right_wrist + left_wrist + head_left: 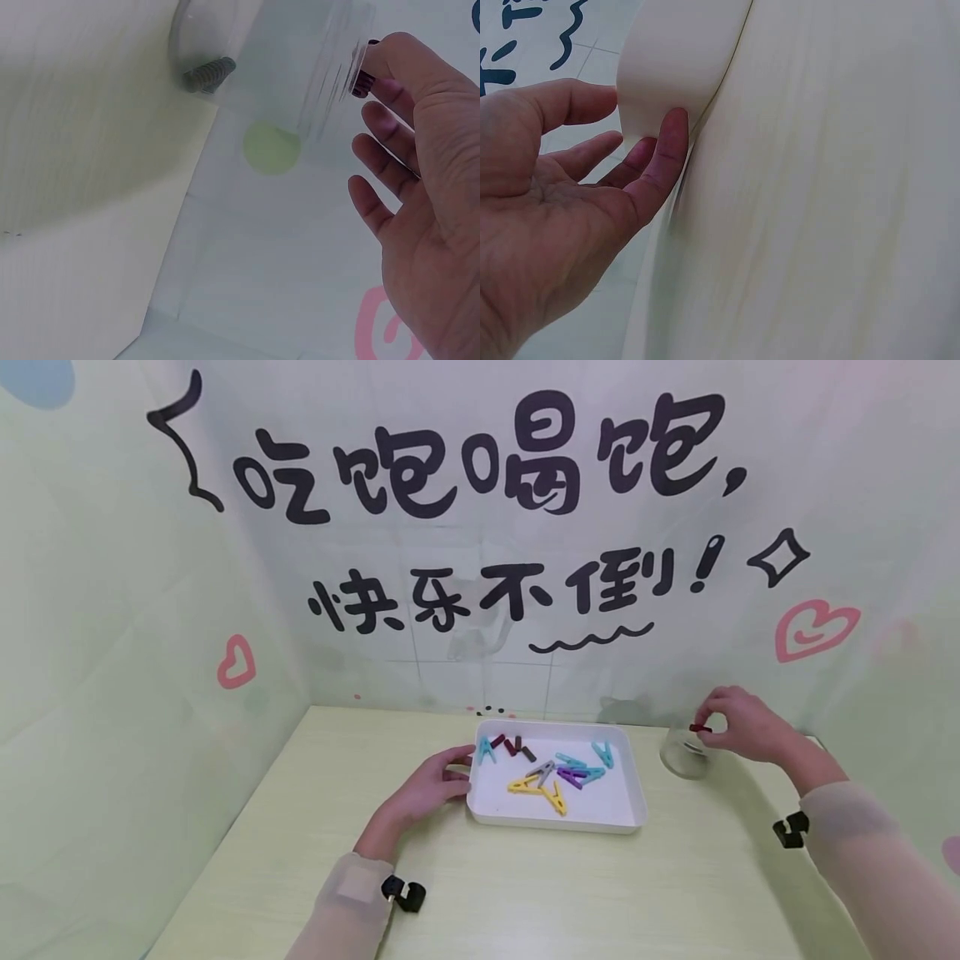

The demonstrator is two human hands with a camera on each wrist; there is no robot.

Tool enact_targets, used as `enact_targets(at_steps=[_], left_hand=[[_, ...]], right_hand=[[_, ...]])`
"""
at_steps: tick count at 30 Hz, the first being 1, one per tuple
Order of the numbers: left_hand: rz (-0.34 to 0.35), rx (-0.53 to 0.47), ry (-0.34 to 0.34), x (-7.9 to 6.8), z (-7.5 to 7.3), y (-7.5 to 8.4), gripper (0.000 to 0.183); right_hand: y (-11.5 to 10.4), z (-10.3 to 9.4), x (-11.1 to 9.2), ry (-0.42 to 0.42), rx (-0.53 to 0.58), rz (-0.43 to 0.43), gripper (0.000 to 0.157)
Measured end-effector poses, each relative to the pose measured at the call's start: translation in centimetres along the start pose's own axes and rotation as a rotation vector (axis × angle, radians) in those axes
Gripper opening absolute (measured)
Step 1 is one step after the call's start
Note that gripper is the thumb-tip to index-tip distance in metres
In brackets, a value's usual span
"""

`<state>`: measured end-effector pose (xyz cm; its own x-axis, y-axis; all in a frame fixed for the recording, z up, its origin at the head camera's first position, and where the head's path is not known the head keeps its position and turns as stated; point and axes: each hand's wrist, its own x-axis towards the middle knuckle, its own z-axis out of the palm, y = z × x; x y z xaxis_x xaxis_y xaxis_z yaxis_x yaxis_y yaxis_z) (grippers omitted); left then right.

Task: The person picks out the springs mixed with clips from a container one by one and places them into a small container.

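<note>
My right hand (750, 724) pinches a small dark red ribbed cylinder (701, 728) between thumb and finger, at the mouth of a clear jar (678, 763). In the right wrist view, the other fingers are spread apart from the jar. A dark ribbed cylinder (210, 74) lies at the jar's bottom. My left hand (424, 789) touches the left end of a white tray (558, 824), thumb and fingertips against its wall, fingers loosely bent. Turquoise, yellow, purple and grey clothespins (555, 797) lie in the tray, with several small dark red and brown cylinders (528, 753) at its back left.
The tray and jar stand on a pale wooden table (525, 893), the jar to the tray's right near the back edge. A printed curtain (480, 677) with black lettering hangs close behind and along both sides.
</note>
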<state>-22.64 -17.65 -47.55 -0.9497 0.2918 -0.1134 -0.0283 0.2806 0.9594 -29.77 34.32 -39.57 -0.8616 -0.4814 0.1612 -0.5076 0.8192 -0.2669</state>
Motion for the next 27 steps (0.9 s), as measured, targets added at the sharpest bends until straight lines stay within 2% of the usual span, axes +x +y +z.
enact_targets(at_steps=[5,10,13,18,27], left_hand=[[-0.013,-0.007,0.003,0.0,0.0,0.0,0.062],[-0.007,-0.013,-0.002,0.1,-0.1,-0.1,0.062],[-0.007,-0.015,-0.001,0.1,-0.1,-0.2,0.062],[-0.001,-0.010,-0.007,0.1,-0.1,-0.2,0.062],[0.004,-0.006,-0.010,-0.2,-0.1,0.0,0.063]], right_hand=[[0.3,0.5,0.0,-0.004,-0.025,0.017,0.011],[0.2,0.7,0.2,0.005,0.002,0.044,0.039],[-0.2,0.7,0.5,0.039,0.017,0.027,0.047],[-1.5,0.5,1.3,0.069,0.013,-0.019,0.049],[-5.1,0.6,3.6,0.035,0.006,-0.094,0.048]])
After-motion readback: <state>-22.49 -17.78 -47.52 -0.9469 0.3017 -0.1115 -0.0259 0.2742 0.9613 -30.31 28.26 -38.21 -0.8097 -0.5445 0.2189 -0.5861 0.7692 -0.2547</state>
